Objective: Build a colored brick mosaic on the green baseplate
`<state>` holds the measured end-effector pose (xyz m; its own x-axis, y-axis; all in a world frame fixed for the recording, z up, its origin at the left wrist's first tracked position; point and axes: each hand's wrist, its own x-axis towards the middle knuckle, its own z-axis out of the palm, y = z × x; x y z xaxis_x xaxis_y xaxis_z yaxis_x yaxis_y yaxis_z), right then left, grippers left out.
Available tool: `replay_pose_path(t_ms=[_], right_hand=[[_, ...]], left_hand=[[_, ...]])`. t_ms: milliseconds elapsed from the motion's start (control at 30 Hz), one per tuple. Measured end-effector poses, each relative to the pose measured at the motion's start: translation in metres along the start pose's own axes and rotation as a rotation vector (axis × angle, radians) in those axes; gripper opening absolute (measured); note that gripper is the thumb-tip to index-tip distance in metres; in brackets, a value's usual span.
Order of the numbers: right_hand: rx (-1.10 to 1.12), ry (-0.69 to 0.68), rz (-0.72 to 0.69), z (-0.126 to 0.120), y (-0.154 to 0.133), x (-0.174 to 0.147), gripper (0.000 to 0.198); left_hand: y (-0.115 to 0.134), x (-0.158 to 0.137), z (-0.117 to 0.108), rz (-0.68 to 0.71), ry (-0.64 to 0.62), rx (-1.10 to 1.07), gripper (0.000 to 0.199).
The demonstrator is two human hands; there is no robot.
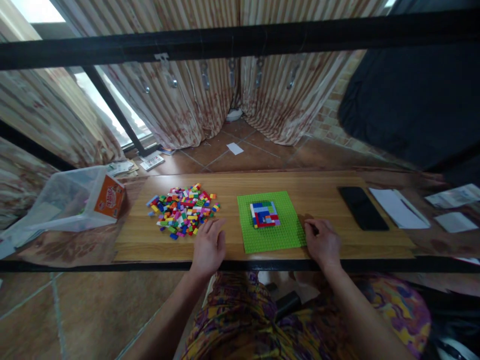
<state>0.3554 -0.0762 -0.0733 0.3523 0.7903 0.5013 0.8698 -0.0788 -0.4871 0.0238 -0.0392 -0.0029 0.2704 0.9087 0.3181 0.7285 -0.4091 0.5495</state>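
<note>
A pile of small coloured toy bricks [187,209] lies on the wooden board, left of centre. My left hand [209,245] is at its lower right edge, palm down, fingers stretched out and thumb apart, with nothing seen in it. To its right lies a green studded baseplate [275,243]. On the baseplate sits a low block of joined bricks [265,214] in blue, red, white, green and lilac. My right hand [323,244] rests close to the baseplate's right edge, its fingers curled in towards the thumb. Whatever may be between those fingertips is hidden.
A clear plastic tub [75,200] with an orange label lies at the far left. A black phone-like slab [363,208] and white paper with a pen [399,207] lie on the right. A black frame bar [240,46] crosses above, and another edges the table's front.
</note>
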Motion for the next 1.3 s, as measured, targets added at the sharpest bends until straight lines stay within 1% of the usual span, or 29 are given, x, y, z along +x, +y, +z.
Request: replay_pose_path(t_ms=[100, 233, 367, 500, 600, 700, 867, 1000, 1133, 1300], right_hand=[[-0.012, -0.005, 0.004, 0.000, 0.000, 0.000, 0.028], [-0.030, -0.009, -0.011, -0.002, 0.000, 0.000, 0.029], [-0.040, 0.008, -0.031, -0.002, 0.001, -0.001, 0.029], [-0.084, 0.014, -0.044, -0.002, 0.004, -0.001, 0.028], [-0.107, 0.014, -0.055, -0.002, 0.006, -0.001, 0.027], [-0.130, 0.002, -0.063, -0.003, 0.005, -0.002, 0.027], [-0.150, -0.008, -0.078, -0.005, 0.003, -0.001, 0.028], [-0.165, -0.020, -0.063, -0.006, 0.001, 0.000, 0.029], [-0.179, -0.020, -0.056, -0.005, 0.002, -0.001, 0.030], [-0.168, -0.010, -0.065, -0.004, 0.004, -0.001, 0.030]], left_hand=[[-0.022, -0.017, -0.014, -0.068, 0.056, 0.043, 0.024], [-0.039, -0.031, -0.021, -0.158, 0.116, 0.114, 0.016], [-0.051, -0.033, -0.024, -0.234, 0.145, 0.211, 0.010], [-0.062, -0.031, -0.026, -0.270, 0.154, 0.221, 0.007], [-0.063, -0.030, -0.026, -0.277, 0.155, 0.233, 0.008], [-0.061, -0.031, -0.023, -0.271, 0.128, 0.267, 0.010], [-0.056, -0.029, -0.017, -0.257, 0.109, 0.339, 0.018], [-0.056, -0.025, -0.016, -0.270, 0.097, 0.354, 0.019], [-0.057, -0.025, -0.016, -0.268, 0.093, 0.337, 0.019], [-0.058, -0.030, -0.012, -0.227, 0.129, 0.248, 0.023]])
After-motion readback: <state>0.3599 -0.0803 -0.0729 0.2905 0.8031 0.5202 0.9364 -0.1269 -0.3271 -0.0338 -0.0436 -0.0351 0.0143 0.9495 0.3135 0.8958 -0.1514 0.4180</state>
